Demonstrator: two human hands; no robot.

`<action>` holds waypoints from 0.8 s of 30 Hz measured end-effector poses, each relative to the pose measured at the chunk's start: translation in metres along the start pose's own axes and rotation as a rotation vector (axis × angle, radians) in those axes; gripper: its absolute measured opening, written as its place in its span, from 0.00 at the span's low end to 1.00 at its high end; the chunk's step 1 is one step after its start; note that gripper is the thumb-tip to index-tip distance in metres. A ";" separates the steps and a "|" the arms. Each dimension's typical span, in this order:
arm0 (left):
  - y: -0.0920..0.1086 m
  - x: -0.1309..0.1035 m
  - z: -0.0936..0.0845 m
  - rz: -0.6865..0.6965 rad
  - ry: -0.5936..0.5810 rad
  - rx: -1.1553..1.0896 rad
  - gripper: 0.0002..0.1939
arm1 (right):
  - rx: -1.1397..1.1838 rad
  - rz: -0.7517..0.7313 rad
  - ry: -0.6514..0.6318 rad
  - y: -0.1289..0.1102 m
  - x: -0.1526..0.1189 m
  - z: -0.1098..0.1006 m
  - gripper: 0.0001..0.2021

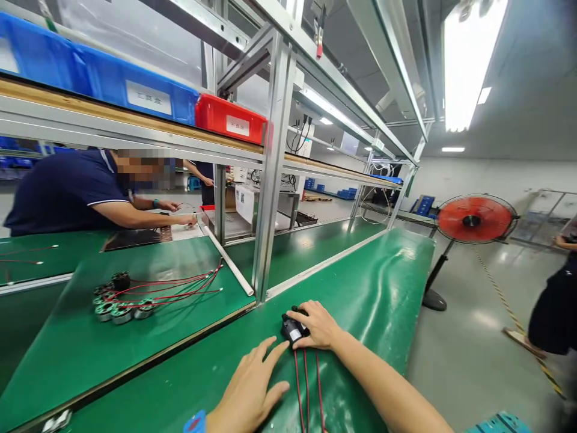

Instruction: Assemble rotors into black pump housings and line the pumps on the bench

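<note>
Black motor-like parts [293,332] with a white label stand close together on the green bench mat [216,367]. Red wires [306,385] run from them toward the bench's near edge. My right hand [317,325] is closed over the right side of these parts, its fingers across their top. Just to the left, my left hand [255,382] is open with its fingers spread and holds nothing; its index fingertip is beside the black parts. A blue band [195,423] is on my left wrist.
Several round motors [121,313] with red wires lie on the left green surface. A metal post [270,168] rises ahead, beneath a shelf with blue bins [121,75] and a red bin [231,119]. Across the bench a person [67,189] works. A fan [473,219] stands right.
</note>
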State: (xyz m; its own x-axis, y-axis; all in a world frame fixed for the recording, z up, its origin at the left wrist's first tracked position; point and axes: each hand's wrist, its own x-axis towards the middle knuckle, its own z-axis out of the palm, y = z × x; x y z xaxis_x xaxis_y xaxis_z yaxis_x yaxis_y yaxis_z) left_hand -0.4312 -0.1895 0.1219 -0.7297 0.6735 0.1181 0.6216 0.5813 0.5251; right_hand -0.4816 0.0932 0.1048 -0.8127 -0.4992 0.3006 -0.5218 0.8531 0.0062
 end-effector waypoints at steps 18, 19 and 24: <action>-0.030 0.048 0.014 0.048 0.037 0.216 0.31 | 0.064 -0.012 0.117 -0.001 0.013 0.019 0.46; -0.032 0.048 0.015 0.052 0.036 0.217 0.30 | 0.055 0.015 0.141 -0.005 0.012 0.021 0.46; -0.044 0.051 0.021 0.091 0.051 0.235 0.30 | 0.033 0.128 0.239 -0.016 0.002 0.023 0.42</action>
State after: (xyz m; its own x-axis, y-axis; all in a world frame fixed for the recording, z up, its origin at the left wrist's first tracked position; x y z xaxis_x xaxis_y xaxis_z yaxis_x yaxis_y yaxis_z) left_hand -0.4898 -0.1718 0.0874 -0.6774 0.7074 0.2018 0.7302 0.6133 0.3010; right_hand -0.4809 0.0754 0.0832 -0.7900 -0.3345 0.5138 -0.4305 0.8993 -0.0764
